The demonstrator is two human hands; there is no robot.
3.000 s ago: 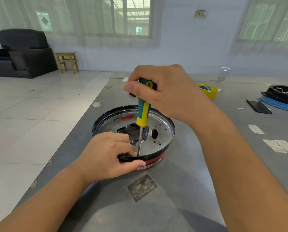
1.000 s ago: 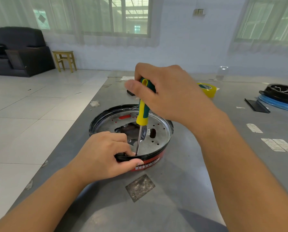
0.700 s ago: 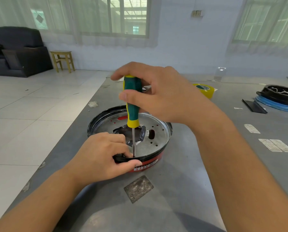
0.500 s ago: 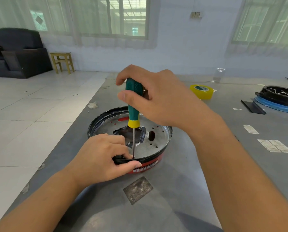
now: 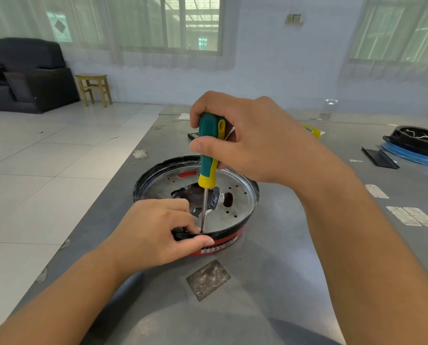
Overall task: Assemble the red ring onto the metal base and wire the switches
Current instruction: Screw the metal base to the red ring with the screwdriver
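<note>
Grey worktable (image 5: pixel 270 282), tiled room. My right hand (image 5: pixel 252 143) wrapped round screwdriver (image 5: pixel 209 155), tip at near rim. My left hand (image 5: pixel 155 232) pinches black rim of red ring (image 5: pixel 222 246) seated on metal base (image 5: pixel 237 197), table centre. Keep shaft vertical, press down, turn slowly.

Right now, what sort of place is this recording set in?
Probably a small workshop or assembly room, not a home kitchen. A large grey worktable carries a second black unit with loose wires and a yellow tape roll. Bare tiled floor, an armchair and a wooden stool stand behind.
</note>
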